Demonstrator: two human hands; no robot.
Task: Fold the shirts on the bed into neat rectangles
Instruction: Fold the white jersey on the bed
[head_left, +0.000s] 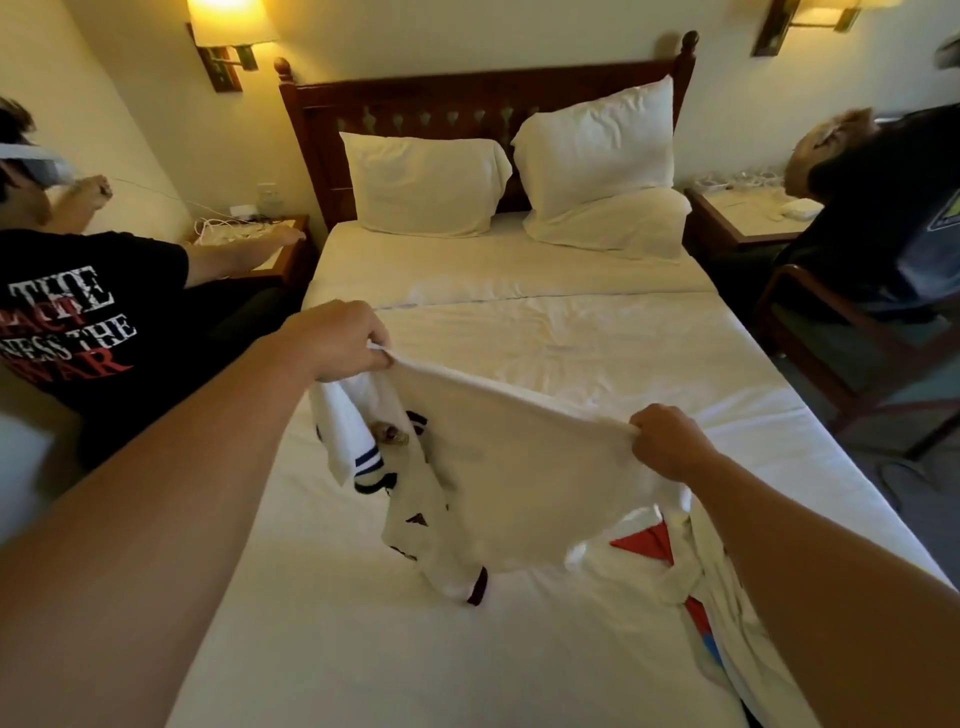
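A white shirt (519, 483) with dark striped trim hangs stretched above the bed (597, 353), its lower part draping onto the sheet. My left hand (337, 340) pinches its upper left edge. My right hand (667, 441) grips its upper right edge, lower and nearer to me. A second white shirt (701, 587) with red and blue print lies crumpled on the sheet at the right, partly under my right forearm.
Two white pillows (426, 182) lean on the wooden headboard. One person in a black printed shirt (78, 338) sits close at the bed's left side by a nightstand (260, 234). Another person (883, 218) sits in a wooden chair at the right.
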